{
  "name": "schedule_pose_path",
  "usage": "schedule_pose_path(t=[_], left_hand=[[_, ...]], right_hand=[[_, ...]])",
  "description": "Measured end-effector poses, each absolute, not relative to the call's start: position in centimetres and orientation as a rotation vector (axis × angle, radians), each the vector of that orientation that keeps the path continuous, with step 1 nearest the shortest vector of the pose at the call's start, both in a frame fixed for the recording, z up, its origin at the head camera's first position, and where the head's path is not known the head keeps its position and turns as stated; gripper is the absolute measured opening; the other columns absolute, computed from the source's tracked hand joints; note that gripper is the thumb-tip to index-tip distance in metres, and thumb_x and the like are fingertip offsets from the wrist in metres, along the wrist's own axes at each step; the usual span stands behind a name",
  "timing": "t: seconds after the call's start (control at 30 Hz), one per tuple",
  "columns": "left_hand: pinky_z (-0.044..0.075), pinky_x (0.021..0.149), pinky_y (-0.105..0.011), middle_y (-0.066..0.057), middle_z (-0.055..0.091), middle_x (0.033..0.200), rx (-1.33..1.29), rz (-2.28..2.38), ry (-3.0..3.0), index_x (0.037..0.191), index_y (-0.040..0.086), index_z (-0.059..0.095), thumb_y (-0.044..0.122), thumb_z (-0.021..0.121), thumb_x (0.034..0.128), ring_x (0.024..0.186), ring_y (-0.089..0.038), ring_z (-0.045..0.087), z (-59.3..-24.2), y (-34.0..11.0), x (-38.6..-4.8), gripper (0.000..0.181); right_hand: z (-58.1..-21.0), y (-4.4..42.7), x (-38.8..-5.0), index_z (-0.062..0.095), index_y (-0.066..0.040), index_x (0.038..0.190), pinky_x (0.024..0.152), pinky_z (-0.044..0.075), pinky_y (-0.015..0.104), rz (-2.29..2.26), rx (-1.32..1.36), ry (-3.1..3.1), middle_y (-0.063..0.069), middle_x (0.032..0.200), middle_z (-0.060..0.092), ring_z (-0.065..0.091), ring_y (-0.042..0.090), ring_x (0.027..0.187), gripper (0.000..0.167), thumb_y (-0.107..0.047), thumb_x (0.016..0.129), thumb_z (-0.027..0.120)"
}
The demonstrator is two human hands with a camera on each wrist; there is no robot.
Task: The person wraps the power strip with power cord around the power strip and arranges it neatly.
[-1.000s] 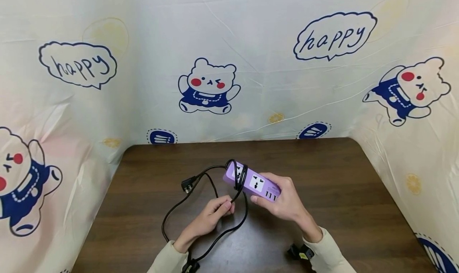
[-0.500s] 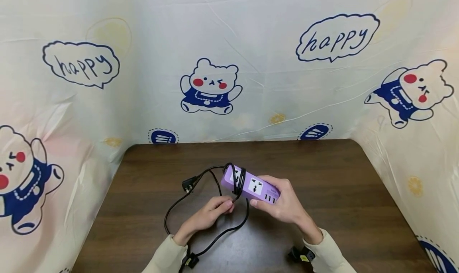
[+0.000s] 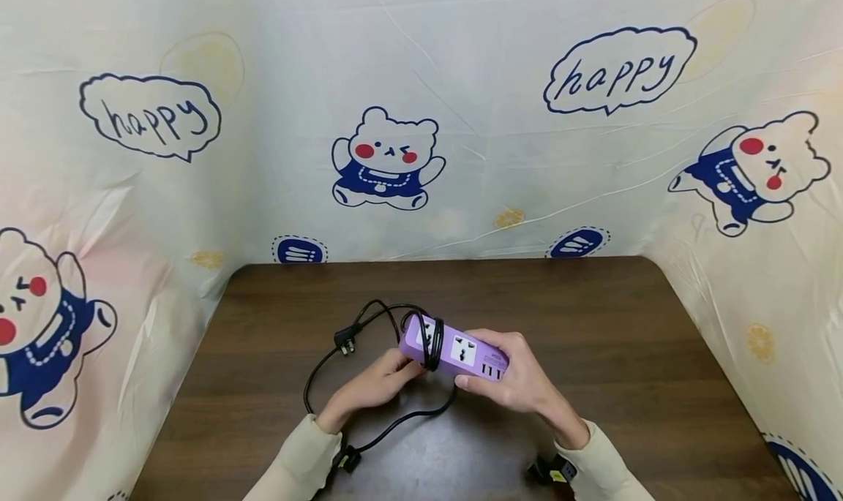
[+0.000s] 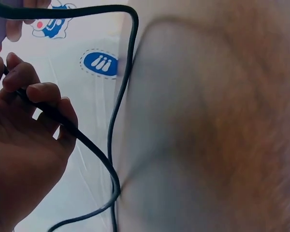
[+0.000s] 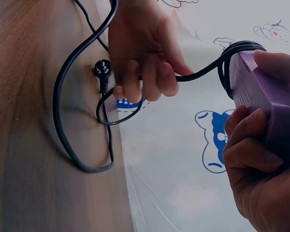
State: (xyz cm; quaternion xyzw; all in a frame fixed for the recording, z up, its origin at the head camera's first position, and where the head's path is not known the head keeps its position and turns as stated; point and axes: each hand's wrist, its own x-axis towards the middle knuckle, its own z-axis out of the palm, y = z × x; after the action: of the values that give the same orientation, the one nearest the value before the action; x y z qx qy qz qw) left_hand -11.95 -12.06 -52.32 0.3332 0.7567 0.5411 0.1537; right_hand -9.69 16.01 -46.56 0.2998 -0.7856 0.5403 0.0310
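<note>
A purple power strip point(image 3: 449, 346) with white sockets and USB ports is held above the table by my right hand point(image 3: 510, 373), which grips its near right end. Several turns of black cord point(image 3: 435, 344) go round the strip toward its left end. My left hand point(image 3: 375, 382) pinches the cord just below that end, its fingertips partly hidden behind the strip. In the right wrist view the left hand's fingers point(image 5: 152, 79) curl round the cord, which runs taut to the wrapped turns. The plug point(image 3: 345, 338) lies left of the strip at the cord's free end.
The loose cord makes a wide loop point(image 3: 403, 417) around the left hand and close to the left wrist. Beneath is a dark brown wooden table point(image 3: 593, 303). A pale printed cloth point(image 3: 487, 84) hangs behind it and along both sides.
The power strip and right hand have sunk slightly and shifted left. My left hand has passed from in front of the strip to partly under its left end, drawing the cord along.
</note>
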Motion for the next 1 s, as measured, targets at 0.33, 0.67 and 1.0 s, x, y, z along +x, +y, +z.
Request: schedule_pose_path(t=[0.33,0.67,1.0], left_hand=[[0.057,0.088,-0.031,0.001,0.076,0.105,1.156,1.462,2.308,0.115,0.014,0.074,-0.002,0.058,0.1024,0.093,-0.004,0.063,-50.4,-13.0,-12.9,0.026],[0.055,0.08,-0.027,0.014,0.07,0.095,1.268,1.099,2.61,0.1,0.027,0.069,0.015,0.073,0.102,0.085,-0.001,0.063,-47.7,-13.4,-14.1,0.013],[0.042,0.067,-0.025,0.009,0.051,0.076,1.107,1.158,2.584,0.085,0.024,0.06,0.011,0.065,0.1068,0.071,-0.003,0.046,-48.8,-14.4,-15.8,0.026]], right_hand=[[-46.7,16.1,-9.7,0.075,-0.018,0.124,0.06,0.053,0.025,1.64,1.13,-2.467,-0.003,0.096,0.075,0.064,0.005,0.074,0.046,-0.025,0.082,0.091],[-47.0,16.3,-9.6,0.075,-0.024,0.125,0.062,0.054,0.024,1.551,1.162,-2.526,-0.008,0.096,0.076,0.065,0.004,0.075,0.046,-0.03,0.082,0.091],[-46.8,16.9,-10.0,0.075,-0.019,0.122,0.062,0.052,0.02,1.488,1.144,-2.442,-0.005,0.097,0.076,0.064,0.004,0.074,0.046,-0.026,0.08,0.092]])
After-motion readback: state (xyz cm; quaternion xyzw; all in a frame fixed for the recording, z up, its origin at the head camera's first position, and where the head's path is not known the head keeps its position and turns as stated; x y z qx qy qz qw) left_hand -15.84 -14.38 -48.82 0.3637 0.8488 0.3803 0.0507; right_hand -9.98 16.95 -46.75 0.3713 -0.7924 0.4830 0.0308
